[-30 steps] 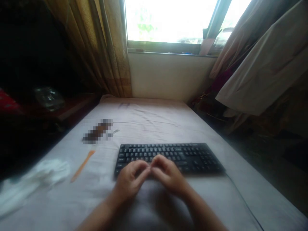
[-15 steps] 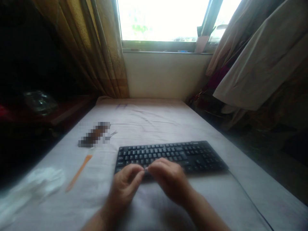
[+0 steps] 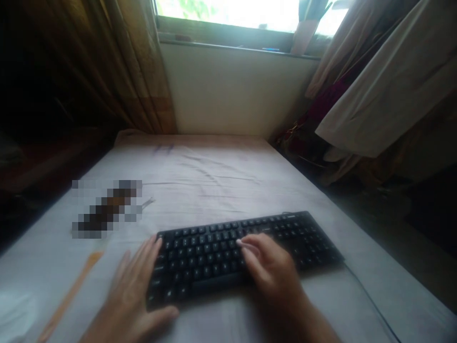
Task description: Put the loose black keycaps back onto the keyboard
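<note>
A black keyboard (image 3: 221,252) lies slightly slanted on the pale sheet (image 3: 200,171). Against its left end rests my left hand (image 3: 134,286), fingers stretched out and thumb by the front left corner. My right hand (image 3: 271,262) is over the keys right of the middle, thumb and forefinger pinched on a small whitish tip (image 3: 239,243), perhaps a cotton swab; the rest of it is hidden in the hand. A cable (image 3: 369,297) runs from the keyboard's right end towards the front.
An orange strip-like tool (image 3: 74,290) and a white crumpled thing (image 3: 16,312) lie at the left. Behind them is a pixelated dark object (image 3: 107,209) with thin metal pieces (image 3: 148,203) beside it. Curtain, window and hanging clothes (image 3: 385,90) surround the bed.
My hands have moved apart: the left went to the keyboard's left end and spread open, the right moved right over the keys. The view has tilted down and come closer.
</note>
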Motion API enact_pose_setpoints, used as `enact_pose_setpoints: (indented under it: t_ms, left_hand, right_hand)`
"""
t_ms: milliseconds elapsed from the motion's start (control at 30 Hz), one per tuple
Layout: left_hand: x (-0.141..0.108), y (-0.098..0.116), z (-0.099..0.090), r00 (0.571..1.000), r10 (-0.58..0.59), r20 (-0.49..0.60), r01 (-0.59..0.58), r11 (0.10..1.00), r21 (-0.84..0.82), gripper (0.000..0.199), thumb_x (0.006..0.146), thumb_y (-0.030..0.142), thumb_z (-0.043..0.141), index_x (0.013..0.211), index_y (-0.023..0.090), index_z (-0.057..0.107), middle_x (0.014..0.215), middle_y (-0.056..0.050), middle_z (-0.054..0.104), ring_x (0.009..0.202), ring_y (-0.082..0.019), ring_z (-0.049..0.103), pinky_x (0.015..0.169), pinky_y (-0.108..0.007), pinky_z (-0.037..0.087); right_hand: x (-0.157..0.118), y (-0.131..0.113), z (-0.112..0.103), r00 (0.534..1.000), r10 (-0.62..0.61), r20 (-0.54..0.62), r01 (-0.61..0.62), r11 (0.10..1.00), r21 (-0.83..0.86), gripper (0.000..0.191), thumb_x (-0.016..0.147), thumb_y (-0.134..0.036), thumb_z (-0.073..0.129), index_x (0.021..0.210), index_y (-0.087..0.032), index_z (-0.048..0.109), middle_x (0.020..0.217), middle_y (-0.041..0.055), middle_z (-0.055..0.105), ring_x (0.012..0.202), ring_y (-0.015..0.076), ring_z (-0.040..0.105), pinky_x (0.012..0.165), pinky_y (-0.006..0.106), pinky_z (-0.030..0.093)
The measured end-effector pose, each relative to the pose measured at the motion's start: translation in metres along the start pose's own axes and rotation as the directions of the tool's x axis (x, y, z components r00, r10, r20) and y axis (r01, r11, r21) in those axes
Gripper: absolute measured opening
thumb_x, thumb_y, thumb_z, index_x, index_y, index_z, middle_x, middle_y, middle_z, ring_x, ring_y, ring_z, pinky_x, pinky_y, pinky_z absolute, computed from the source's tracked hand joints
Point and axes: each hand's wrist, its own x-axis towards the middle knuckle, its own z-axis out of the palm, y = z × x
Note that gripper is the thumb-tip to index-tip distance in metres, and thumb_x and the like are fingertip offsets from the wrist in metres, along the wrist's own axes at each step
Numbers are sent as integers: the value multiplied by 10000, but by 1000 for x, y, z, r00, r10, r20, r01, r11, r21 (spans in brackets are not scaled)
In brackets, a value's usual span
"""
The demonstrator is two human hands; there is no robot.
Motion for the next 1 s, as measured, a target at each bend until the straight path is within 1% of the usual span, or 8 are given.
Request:
enact_pose_setpoints:
  t_ms: [100, 200, 300, 400, 533, 700, 867, 1000]
  left_hand:
    - [-4, 0, -2, 999, -26, 27, 26, 1000, 15, 1075, 717, 493, 701, 1576, 292, 88, 1610, -100, 299, 1426, -404, 332, 1201, -574, 99]
    - [-5, 0, -3, 999, -13, 38, 11, 999, 41, 1051, 747, 516, 678, 1577, 265, 85, 1591, -123, 335, 1427, -398, 334, 1195, -577, 143]
    - [-5, 0, -1, 1000, 7, 21, -8, 997, 76, 1046, 764, 520, 664, 1577, 229, 74, 1577, -144, 354, 1423, -382, 349, 1189, -581, 178]
    - [-6, 1, 1, 1000, 11, 5, -12, 994, 109, 1032, 782, 519, 656, 1577, 213, 73, 1581, -143, 346, 1426, -358, 353, 1192, -575, 190]
    - [-7, 3, 1, 1000, 19, -11, -17, 994, 104, 1012, 790, 523, 648, 1577, 228, 85, 1588, -129, 336, 1430, -346, 351, 1188, -568, 221]
    - [-5, 5, -4, 998, 61, -17, -59, 994, 92, 969, 811, 513, 617, 1577, 214, 104, 1565, -145, 375, 1410, -362, 383, 1157, -591, 283]
    - [-4, 6, -5, 996, 90, -22, -87, 990, 113, 955, 826, 549, 604, 1573, 188, 131, 1550, -165, 394, 1385, -370, 419, 1147, -589, 306]
    - [-6, 6, -5, 995, 95, -33, -91, 991, 97, 926, 835, 572, 577, 1570, 195, 158, 1548, -141, 406, 1386, -364, 420, 1159, -572, 294]
  right_hand:
    - [5, -2, -1, 1000, -6, 26, 7, 999, -41, 169, 894, -172, 516, 902, -196, 684, 776, 32, 697, 676, 145, 673, 635, 221, 519]
    - [18, -6, -1, 995, -49, 87, 56, 995, -78, 153, 894, -172, 530, 883, -197, 679, 772, 27, 697, 683, 143, 670, 647, 222, 505]
    - [30, -13, 8, 978, -82, 191, 106, 987, -122, 135, 884, -170, 553, 846, -201, 679, 773, 19, 696, 701, 151, 670, 663, 234, 489]
    - [37, -17, 21, 963, -67, 262, 115, 978, -175, 137, 884, -163, 561, 840, -196, 687, 810, 27, 709, 740, 170, 675, 696, 255, 485]
    - [38, -14, 33, 960, -32, 279, 101, 967, -235, 146, 900, -169, 549, 868, -200, 688, 855, 35, 714, 780, 178, 675, 727, 261, 482]
    - [39, -11, 35, 951, -12, 310, 118, 937, -327, 152, 903, -173, 541, 881, -210, 687, 864, 34, 710, 753, 171, 663, 698, 250, 465]
    - [38, -13, 33, 938, -18, 346, 130, 944, -302, 145, 889, -163, 545, 861, -208, 680, 833, 24, 701, 734, 156, 657, 681, 236, 456]
    - [33, -13, 29, 934, -28, 356, 133, 952, -274, 147, 889, -165, 540, 847, -204, 675, 810, 20, 695, 704, 146, 649, 660, 233, 455]
